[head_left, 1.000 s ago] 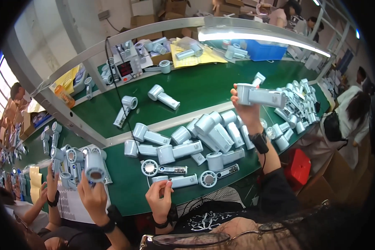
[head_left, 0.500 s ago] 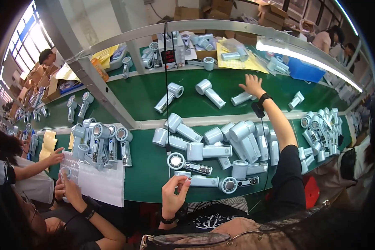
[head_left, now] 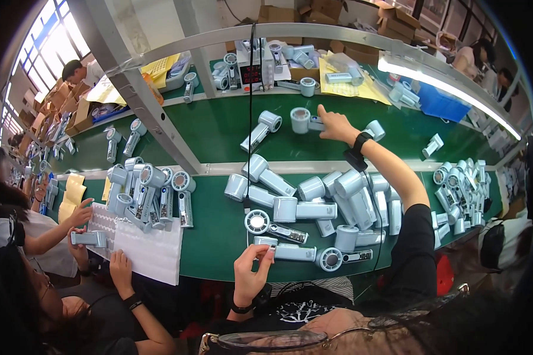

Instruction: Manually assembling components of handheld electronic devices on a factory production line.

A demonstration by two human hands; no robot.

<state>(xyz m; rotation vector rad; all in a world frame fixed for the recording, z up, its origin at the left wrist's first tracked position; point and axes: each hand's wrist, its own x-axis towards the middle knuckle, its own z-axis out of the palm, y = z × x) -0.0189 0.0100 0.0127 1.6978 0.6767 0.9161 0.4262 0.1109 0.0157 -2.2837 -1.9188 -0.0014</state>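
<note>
My left hand [head_left: 251, 278] is closed in a pinch at the front edge of the bench. Between thumb and fingertips is a small cable plug [head_left: 272, 249] with a pale tip, mostly hidden by the fingers. Stretched across to the far strip of the bench, my right hand [head_left: 339, 126] has its fingers round the handle of a light-blue handheld fan [head_left: 300, 120], whose round head points left. Another handheld fan [head_left: 374, 129] lies partly behind my right wrist. To the left rests a third one [head_left: 260, 131].
Many light-blue fans [head_left: 305, 210] crowd the green bench before me; another heap [head_left: 462, 183] lies right. A black cable [head_left: 251, 118] hangs down from the metal frame [head_left: 207, 42]. At left, co-workers handle a fan [head_left: 89, 239] beside white sheets [head_left: 151, 251]. A blue bin [head_left: 444, 102] stands behind.
My right hand has moved left from one far fan to the middle one and taken its handle, which has swung round. My left hand keeps its pinch. The whole view has shifted slightly.
</note>
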